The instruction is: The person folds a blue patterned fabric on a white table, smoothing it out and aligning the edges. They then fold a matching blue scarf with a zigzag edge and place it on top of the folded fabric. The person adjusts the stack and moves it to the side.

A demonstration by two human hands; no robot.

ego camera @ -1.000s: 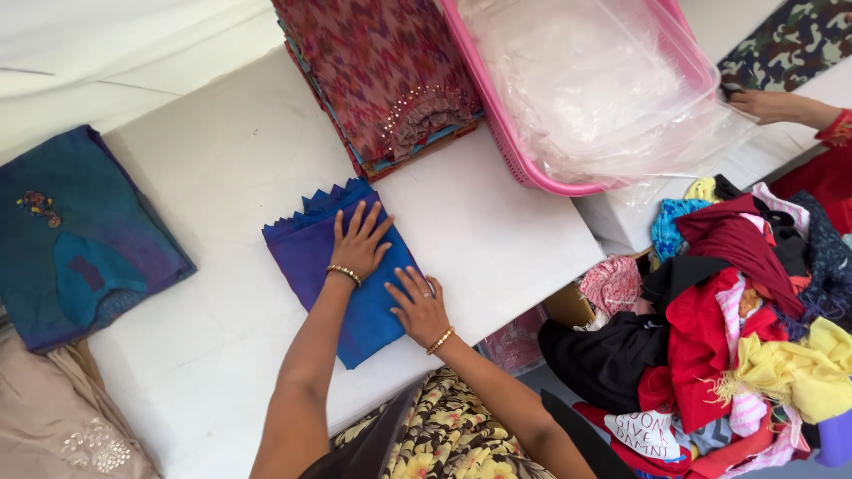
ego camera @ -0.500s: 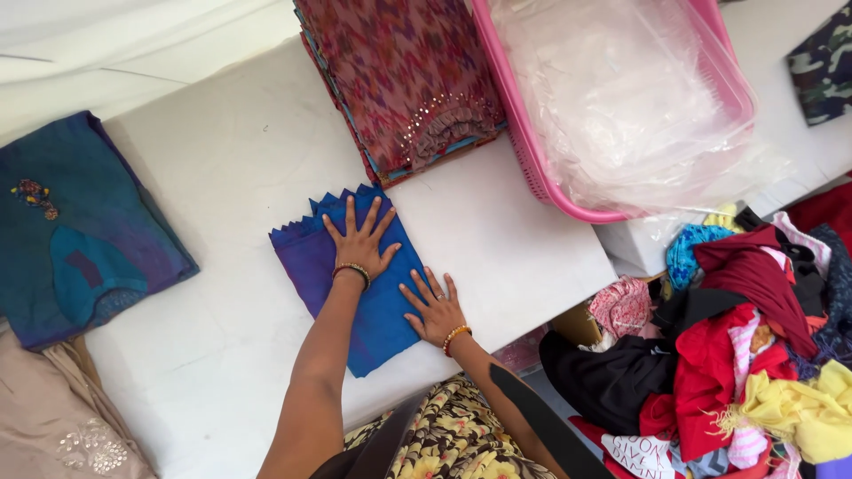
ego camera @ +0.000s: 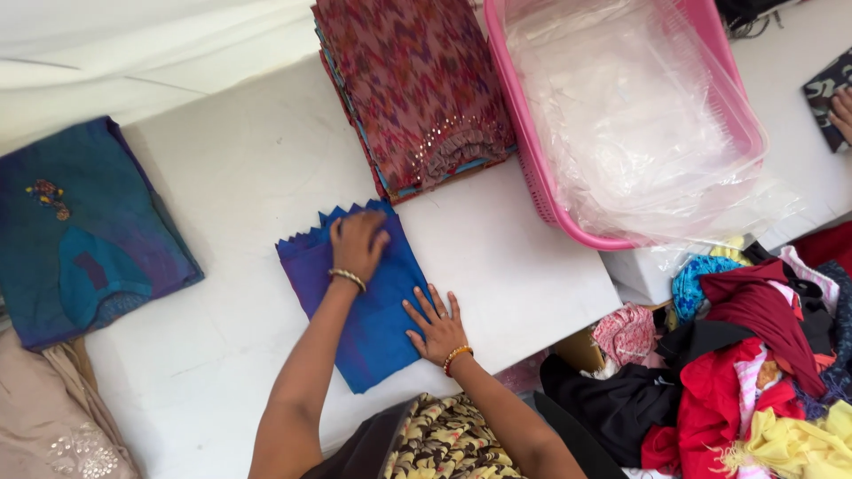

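A folded blue and purple cloth [ego camera: 373,319] with a zigzag top edge lies on the white table [ego camera: 240,177]. My left hand [ego camera: 357,246] rests on the cloth's upper part, fingers curled over the zigzag edge. Near the cloth's lower right edge my right hand [ego camera: 435,324] lies flat with its fingers spread. Both wrists wear bangles.
A stack of folded maroon patterned fabrics [ego camera: 413,89] sits just above the cloth. A pink basket [ego camera: 532,168] lined with clear plastic stands to the right. A teal garment [ego camera: 80,231] lies at left. A heap of mixed clothes [ego camera: 745,372] fills the lower right. Another person's hand [ego camera: 841,111] shows at the right edge.
My left hand's fingers have curled up at the cloth's top edge; earlier they were spread flat. My right hand has stayed at the cloth's lower right edge.
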